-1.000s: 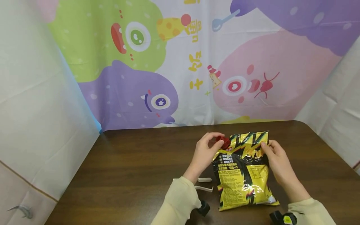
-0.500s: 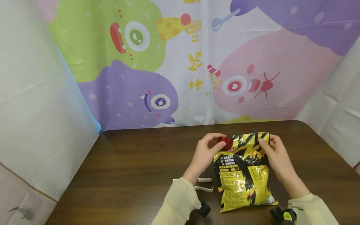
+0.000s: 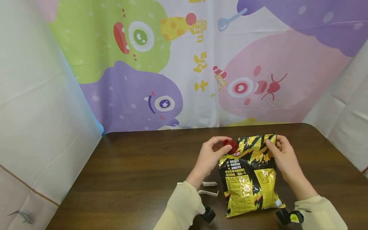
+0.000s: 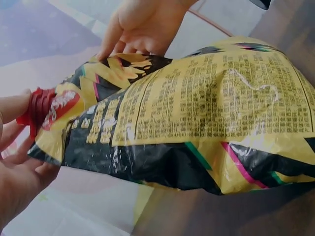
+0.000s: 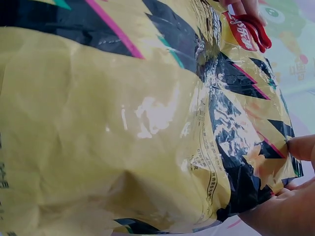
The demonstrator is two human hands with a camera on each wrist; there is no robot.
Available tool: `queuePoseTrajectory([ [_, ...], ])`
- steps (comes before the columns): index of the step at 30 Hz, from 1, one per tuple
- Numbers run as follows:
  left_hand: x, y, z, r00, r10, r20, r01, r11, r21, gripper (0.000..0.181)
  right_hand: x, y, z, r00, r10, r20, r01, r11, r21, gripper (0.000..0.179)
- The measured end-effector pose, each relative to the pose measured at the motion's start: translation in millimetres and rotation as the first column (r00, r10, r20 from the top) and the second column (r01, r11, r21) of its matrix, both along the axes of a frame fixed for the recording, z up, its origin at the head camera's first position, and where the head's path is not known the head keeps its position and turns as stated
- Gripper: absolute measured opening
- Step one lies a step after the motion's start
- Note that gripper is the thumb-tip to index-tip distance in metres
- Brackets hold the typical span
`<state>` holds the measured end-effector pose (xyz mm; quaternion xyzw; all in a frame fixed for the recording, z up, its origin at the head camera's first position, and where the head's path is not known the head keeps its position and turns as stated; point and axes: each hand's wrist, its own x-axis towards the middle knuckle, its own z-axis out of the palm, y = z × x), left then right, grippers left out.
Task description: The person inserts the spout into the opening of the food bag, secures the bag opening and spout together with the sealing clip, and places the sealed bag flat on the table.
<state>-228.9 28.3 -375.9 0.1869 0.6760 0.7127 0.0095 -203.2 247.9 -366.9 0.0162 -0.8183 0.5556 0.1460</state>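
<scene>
A yellow and black chip bag [image 3: 253, 185] stands tilted above the dark table, its printed back toward me. My left hand [image 3: 209, 156] pinches a red clip [image 3: 233, 146] at the bag's upper left corner. In the left wrist view the clip [image 4: 41, 109] looks ridged and sits over the bag's edge beside a red logo. My right hand [image 3: 286, 161] grips the upper right corner, thumb in front and fingers behind. The right wrist view shows that thumb and fingers [image 5: 283, 211] on the bag's top edge, with the red clip [image 5: 260, 33] at the opposite corner.
Two slim white plastic pieces [image 3: 209, 184] lie on the brown table [image 3: 138, 179] beside the left forearm, partly hidden by it. A cartoon-printed curtain [image 3: 198, 105] hangs behind the table's far edge. Black camera mounts [image 3: 208, 214] sit on both wrists.
The bag's upper part has shifted slightly right and its surface has tilted a little. My right thumb has slid slightly inward, then back. Both hands keep their holds.
</scene>
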Motion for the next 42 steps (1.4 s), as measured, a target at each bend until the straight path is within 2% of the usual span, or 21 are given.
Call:
queuePoseTrajectory([
  [4, 3.7, 1.7, 3.3, 0.997, 0.059, -0.052, -0.065, 0.993, -0.103, 0.023, 1.5, 0, 0.9, 1.000, 0.011, -0.023, -0.012, 0.999, -0.042, 0.024],
  [6, 4.9, 2.2, 3.9, 0.996, 0.061, -0.060, -0.068, 0.991, -0.119, 0.023, 2.2, 0, 1.0, 0.999, 0.003, -0.036, -0.005, 0.999, -0.048, 0.021],
  [8, 5.4, 2.7, 4.1, 0.998, 0.042, -0.050, -0.047, 0.994, -0.100, 0.023, 3.3, -1, 1.7, 0.999, -0.022, -0.049, 0.020, 0.999, -0.036, 0.023],
  [12, 5.1, 2.4, 3.1, 1.000, -0.004, -0.018, 0.003, 0.998, -0.063, 0.023, 5.7, -2, 5.6, 0.994, -0.061, -0.088, 0.068, 0.995, 0.072, 0.040],
  [14, 5.1, 2.0, 2.9, 1.000, -0.019, -0.012, 0.018, 0.998, -0.056, 0.023, 6.3, -3, 9.2, 0.989, -0.064, -0.133, 0.083, 0.986, 0.147, 0.046],
  [20, 7.4, 2.1, 6.9, 0.999, -0.042, -0.022, 0.041, 0.998, -0.056, 0.023, 3.5, -8, 22.4, 0.961, 0.033, -0.276, 0.065, 0.939, 0.338, 0.035],
  [22, 9.2, 2.0, 10.1, 0.999, -0.042, -0.030, 0.041, 0.998, -0.055, 0.024, 0.7, -9, 24.4, 0.945, 0.092, -0.315, 0.054, 0.903, 0.427, 0.029],
  [25, 14.5, 0.8, 18.1, 0.999, -0.031, -0.031, 0.029, 0.998, -0.056, 0.023, -2.3, -11, 25.9, 0.910, 0.166, -0.379, 0.105, 0.793, 0.599, 0.021],
  [27, 14.8, 0.3, 18.2, 0.999, -0.023, -0.036, 0.021, 0.998, -0.054, 0.023, -4.4, -11, 26.3, 0.885, 0.208, -0.417, 0.149, 0.722, 0.676, 0.017],
  [28, 14.5, 0.3, 17.4, 0.999, -0.021, -0.034, 0.020, 0.998, -0.052, 0.023, -4.8, -11, 26.0, 0.876, 0.223, -0.427, 0.160, 0.700, 0.696, 0.016],
  [29, 13.8, 0.5, 15.5, 0.999, -0.023, -0.031, 0.021, 0.999, -0.047, 0.023, -4.8, -11, 26.4, 0.870, 0.240, -0.430, 0.159, 0.690, 0.706, 0.016],
  [30, 13.0, 0.8, 13.7, 0.999, -0.023, -0.033, 0.022, 0.999, -0.040, 0.023, -5.3, -11, 26.4, 0.868, 0.257, -0.426, 0.140, 0.695, 0.705, 0.015],
  [32, 12.7, 0.9, 12.6, 0.999, -0.028, -0.025, 0.027, 0.999, -0.031, 0.024, -5.8, -11, 26.9, 0.868, 0.281, -0.409, 0.090, 0.721, 0.687, 0.015],
  [36, 18.8, -0.8, 20.7, 0.999, -0.046, 0.009, 0.046, 0.999, 0.008, 0.026, -6.3, -11, 28.1, 0.877, 0.301, -0.375, 0.002, 0.778, 0.629, 0.015],
  [38, 18.1, -0.7, 19.6, 0.998, -0.050, 0.026, 0.050, 0.998, 0.029, 0.026, -6.6, -11, 28.4, 0.878, 0.304, -0.369, -0.017, 0.791, 0.611, 0.015],
  [42, 11.3, 1.2, 8.6, 0.999, -0.034, 0.034, 0.033, 0.999, 0.042, 0.025, -6.8, -12, 28.8, 0.882, 0.296, -0.365, -0.020, 0.800, 0.599, 0.014],
])
